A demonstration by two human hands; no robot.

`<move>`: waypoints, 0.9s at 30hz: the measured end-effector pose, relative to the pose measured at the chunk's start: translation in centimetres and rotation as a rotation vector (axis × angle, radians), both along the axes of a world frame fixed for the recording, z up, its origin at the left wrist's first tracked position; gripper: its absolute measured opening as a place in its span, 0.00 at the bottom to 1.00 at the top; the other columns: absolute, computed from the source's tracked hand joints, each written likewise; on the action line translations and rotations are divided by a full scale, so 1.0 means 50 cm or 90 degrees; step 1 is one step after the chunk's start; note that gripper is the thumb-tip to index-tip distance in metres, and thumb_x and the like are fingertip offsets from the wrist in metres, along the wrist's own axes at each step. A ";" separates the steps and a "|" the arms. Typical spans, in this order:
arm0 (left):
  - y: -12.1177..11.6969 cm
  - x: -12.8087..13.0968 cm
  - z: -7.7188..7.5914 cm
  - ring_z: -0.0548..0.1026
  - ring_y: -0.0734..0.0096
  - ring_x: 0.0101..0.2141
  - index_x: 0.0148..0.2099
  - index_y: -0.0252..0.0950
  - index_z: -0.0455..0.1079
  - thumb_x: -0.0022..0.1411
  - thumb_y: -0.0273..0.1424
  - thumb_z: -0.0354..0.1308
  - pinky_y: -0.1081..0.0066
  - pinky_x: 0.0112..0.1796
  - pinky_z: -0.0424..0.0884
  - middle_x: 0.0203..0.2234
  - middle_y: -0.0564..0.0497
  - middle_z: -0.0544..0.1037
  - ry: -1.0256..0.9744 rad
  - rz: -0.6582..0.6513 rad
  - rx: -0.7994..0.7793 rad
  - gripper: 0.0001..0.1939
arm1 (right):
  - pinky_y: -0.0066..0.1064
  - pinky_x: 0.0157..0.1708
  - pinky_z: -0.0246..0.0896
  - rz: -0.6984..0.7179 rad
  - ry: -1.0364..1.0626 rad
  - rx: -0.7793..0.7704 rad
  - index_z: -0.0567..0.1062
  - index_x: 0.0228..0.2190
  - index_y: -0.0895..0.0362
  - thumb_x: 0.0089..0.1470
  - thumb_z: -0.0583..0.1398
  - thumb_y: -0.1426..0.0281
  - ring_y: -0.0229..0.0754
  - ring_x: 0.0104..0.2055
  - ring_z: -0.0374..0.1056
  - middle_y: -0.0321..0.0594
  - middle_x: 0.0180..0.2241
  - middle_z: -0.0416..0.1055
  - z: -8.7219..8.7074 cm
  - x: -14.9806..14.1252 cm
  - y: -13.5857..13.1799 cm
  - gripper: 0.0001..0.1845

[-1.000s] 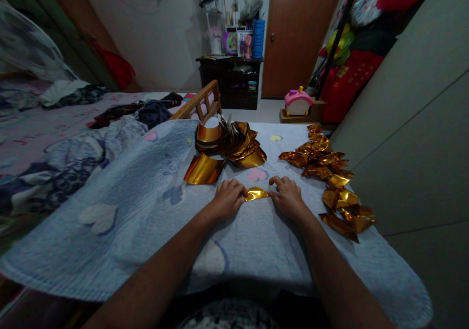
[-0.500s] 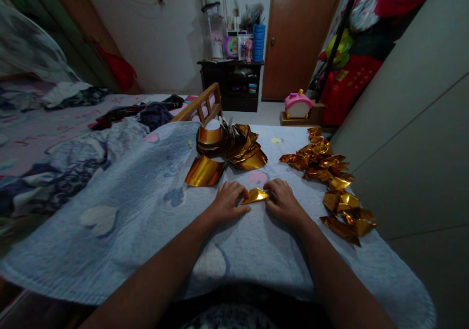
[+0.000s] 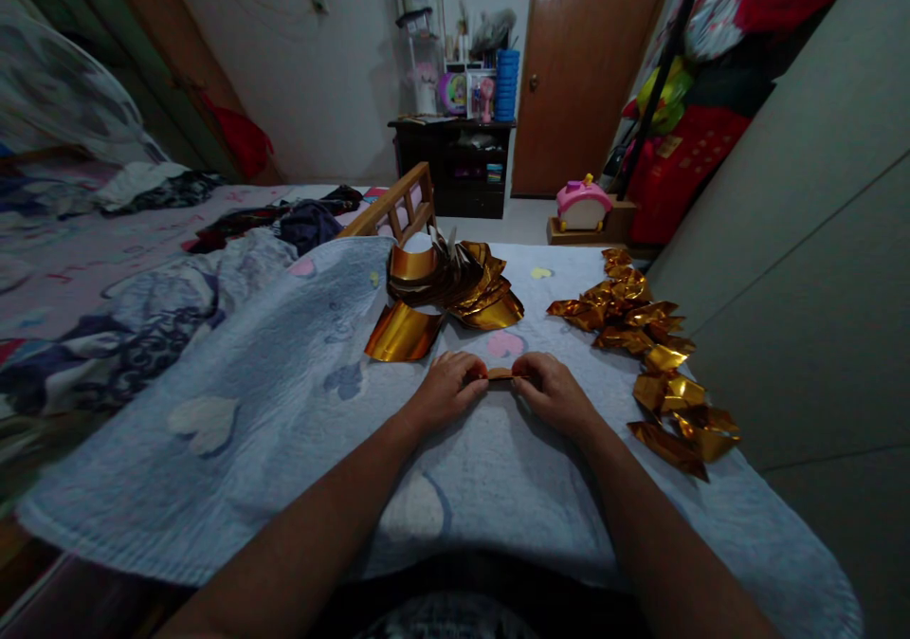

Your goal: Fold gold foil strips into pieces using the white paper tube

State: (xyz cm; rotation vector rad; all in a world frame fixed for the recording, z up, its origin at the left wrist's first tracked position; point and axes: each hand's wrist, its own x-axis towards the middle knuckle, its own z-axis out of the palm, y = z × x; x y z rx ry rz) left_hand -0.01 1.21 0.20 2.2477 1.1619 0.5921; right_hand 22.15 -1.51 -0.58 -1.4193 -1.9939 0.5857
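Observation:
Between my two hands is a small piece of folded gold foil paper (image 3: 500, 374), seen nearly edge-on as a narrow strip. My left hand (image 3: 449, 388) pinches its left end between thumb and fingers. At the right end, my right hand (image 3: 552, 391) grips it the same way. Just beyond my hands lies a fanned stack of gold foil sheets (image 3: 455, 279), with one loose curved gold sheet (image 3: 404, 333) in front of it. Several folded gold foil pieces (image 3: 640, 336) lie in a heap to the right of my hands.
A pale blue quilted cloth (image 3: 284, 449) with heart shapes covers the surface. To the left stretches a bed with rumpled clothes (image 3: 234, 269), past a wooden rail (image 3: 388, 205). A pink toy case (image 3: 583, 208) stands behind; a pale cabinet (image 3: 803, 241) borders the right.
The folded gold piece has tipped from showing its shiny face to nearly edge-on. Both hands have closed more tightly on its ends. The view has shifted slightly.

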 end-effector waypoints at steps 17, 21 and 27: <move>-0.009 0.000 0.010 0.74 0.63 0.40 0.40 0.36 0.72 0.64 0.35 0.56 0.65 0.44 0.68 0.35 0.49 0.76 -0.141 0.029 -0.030 0.08 | 0.31 0.32 0.57 -0.013 0.173 -0.083 0.72 0.32 0.56 0.56 0.54 0.63 0.39 0.29 0.64 0.35 0.27 0.68 0.014 -0.009 -0.004 0.11; -0.010 -0.002 0.010 0.74 0.64 0.40 0.41 0.37 0.72 0.64 0.35 0.56 0.66 0.44 0.68 0.36 0.49 0.77 -0.149 0.015 -0.029 0.08 | 0.31 0.32 0.58 -0.020 0.207 -0.096 0.71 0.33 0.56 0.55 0.55 0.64 0.40 0.30 0.64 0.34 0.28 0.68 0.011 -0.010 -0.003 0.10; -0.008 -0.003 0.003 0.74 0.67 0.38 0.40 0.36 0.71 0.64 0.33 0.57 0.69 0.40 0.69 0.35 0.50 0.75 -0.222 0.002 -0.065 0.06 | 0.29 0.28 0.57 -0.010 0.286 -0.141 0.70 0.32 0.55 0.53 0.55 0.64 0.38 0.27 0.62 0.33 0.25 0.66 0.013 -0.013 -0.005 0.08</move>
